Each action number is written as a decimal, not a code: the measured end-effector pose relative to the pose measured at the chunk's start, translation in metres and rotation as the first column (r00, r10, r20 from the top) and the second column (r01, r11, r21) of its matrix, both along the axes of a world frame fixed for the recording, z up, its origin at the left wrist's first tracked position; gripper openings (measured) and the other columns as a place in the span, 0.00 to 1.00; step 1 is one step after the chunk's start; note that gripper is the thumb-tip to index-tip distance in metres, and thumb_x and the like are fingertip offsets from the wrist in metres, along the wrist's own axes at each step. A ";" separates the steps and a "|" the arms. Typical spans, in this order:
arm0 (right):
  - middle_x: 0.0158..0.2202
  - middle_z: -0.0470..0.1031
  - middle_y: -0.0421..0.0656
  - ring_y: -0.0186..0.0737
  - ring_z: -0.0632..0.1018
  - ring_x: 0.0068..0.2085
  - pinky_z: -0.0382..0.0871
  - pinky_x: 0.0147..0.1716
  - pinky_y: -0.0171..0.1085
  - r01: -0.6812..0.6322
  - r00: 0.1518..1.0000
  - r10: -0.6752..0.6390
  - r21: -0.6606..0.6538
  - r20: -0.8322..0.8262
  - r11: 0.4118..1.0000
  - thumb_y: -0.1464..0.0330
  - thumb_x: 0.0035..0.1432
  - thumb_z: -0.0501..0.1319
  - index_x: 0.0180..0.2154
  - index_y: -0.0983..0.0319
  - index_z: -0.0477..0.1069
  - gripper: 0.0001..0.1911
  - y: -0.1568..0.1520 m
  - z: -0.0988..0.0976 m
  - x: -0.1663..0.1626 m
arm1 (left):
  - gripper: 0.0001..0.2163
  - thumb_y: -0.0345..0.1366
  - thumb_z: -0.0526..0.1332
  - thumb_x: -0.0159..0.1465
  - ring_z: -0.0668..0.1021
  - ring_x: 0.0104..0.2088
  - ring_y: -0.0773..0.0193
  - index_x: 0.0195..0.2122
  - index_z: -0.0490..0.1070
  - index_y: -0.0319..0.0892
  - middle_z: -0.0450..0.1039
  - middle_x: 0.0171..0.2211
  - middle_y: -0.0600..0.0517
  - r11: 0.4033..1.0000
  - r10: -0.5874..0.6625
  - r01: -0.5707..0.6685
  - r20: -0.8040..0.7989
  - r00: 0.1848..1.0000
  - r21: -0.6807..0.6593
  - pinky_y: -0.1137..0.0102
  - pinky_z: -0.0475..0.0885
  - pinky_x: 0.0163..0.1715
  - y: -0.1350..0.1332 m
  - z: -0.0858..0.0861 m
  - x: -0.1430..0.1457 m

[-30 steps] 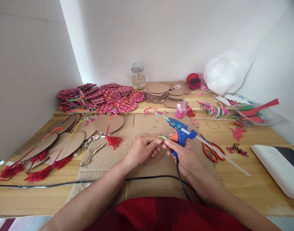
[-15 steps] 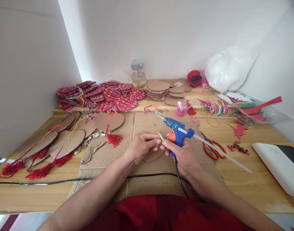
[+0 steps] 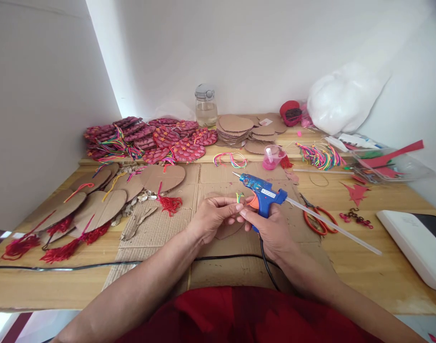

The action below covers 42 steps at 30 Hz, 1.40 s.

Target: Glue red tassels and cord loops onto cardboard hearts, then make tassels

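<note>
My right hand (image 3: 271, 226) is closed around the handle of a blue hot glue gun (image 3: 262, 193). Its nozzle points up and to the left, and a clear glue stick (image 3: 332, 225) sticks out of its back. Between the thumb and fingers of my left hand (image 3: 214, 216) is a short piece of green and yellow cord (image 3: 238, 197). My right fingertips meet the left ones at this cord. Under both hands, partly hidden, a cardboard oval (image 3: 228, 230) lies on the cardboard sheet (image 3: 155, 236).
Cardboard ovals with red tassels (image 3: 99, 209) lie at left. Behind are decorated red pieces (image 3: 185, 147), a water bottle (image 3: 206, 107) and stacked cardboard ovals (image 3: 235, 126). Orange-handled scissors (image 3: 319, 221) and a white device (image 3: 410, 243) lie at right. A black cable (image 3: 132, 263) crosses the front.
The cord between my fingers has turned from slanting left to standing more upright. The glue gun has shifted slightly left, still in my right hand. The camera view has moved a little.
</note>
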State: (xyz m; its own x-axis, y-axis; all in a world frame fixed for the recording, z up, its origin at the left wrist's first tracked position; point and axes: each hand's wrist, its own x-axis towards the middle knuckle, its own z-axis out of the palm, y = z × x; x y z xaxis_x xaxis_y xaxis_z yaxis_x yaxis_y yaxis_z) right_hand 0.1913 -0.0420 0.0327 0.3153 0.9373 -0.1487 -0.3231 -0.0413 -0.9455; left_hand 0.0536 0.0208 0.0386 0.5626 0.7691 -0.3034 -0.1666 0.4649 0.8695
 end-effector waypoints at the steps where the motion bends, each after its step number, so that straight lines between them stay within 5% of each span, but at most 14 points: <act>1: 0.28 0.78 0.37 0.38 0.78 0.27 0.66 0.21 0.34 -0.002 1.000 0.002 -0.001 0.001 1.000 0.66 0.45 0.75 0.36 0.58 0.74 0.16 0.000 0.000 0.000 | 0.18 0.43 0.78 0.48 0.76 0.27 0.71 0.35 0.82 0.36 0.77 0.28 0.50 1.000 0.001 -0.001 -0.003 1.000 0.000 0.77 0.65 0.25 0.000 0.000 0.000; 15: 0.27 0.77 0.35 0.37 0.79 0.27 0.66 0.21 0.33 -0.004 0.998 0.000 -0.055 -0.070 0.999 0.66 0.45 0.75 0.38 0.58 0.71 0.19 -0.001 -0.001 -0.001 | 0.18 0.44 0.77 0.49 0.75 0.24 0.74 0.29 0.76 0.35 0.75 0.24 0.54 0.985 0.170 -0.171 0.038 0.985 0.034 0.78 0.70 0.26 0.004 -0.002 -0.001; 24: 0.32 0.80 0.38 0.39 0.82 0.33 0.69 0.24 0.33 -0.062 0.982 0.043 -0.098 -0.182 0.993 0.65 0.46 0.75 0.39 0.59 0.72 0.19 -0.002 -0.002 0.002 | 0.18 0.44 0.78 0.48 0.78 0.24 0.72 0.29 0.77 0.34 0.77 0.24 0.52 0.980 0.190 -0.190 0.001 0.982 0.058 0.78 0.73 0.27 0.006 0.006 -0.004; 42: 0.31 0.79 0.36 0.37 0.82 0.31 0.70 0.23 0.32 -0.056 0.991 0.042 -0.103 -0.131 0.993 0.67 0.45 0.74 0.38 0.58 0.72 0.18 0.000 0.000 0.002 | 0.17 0.43 0.77 0.48 0.76 0.23 0.74 0.31 0.79 0.35 0.77 0.24 0.52 0.981 0.181 -0.177 -0.053 0.982 0.079 0.80 0.72 0.25 0.008 0.005 -0.005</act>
State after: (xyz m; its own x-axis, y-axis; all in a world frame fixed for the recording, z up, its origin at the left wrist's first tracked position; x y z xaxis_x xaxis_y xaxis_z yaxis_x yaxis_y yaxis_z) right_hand 0.1938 -0.0424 0.0328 0.2412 0.9278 -0.2848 -0.4361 -0.1586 -0.8858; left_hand 0.0487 0.0284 0.0434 0.3963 0.8772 -0.2712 -0.1880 0.3666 0.9112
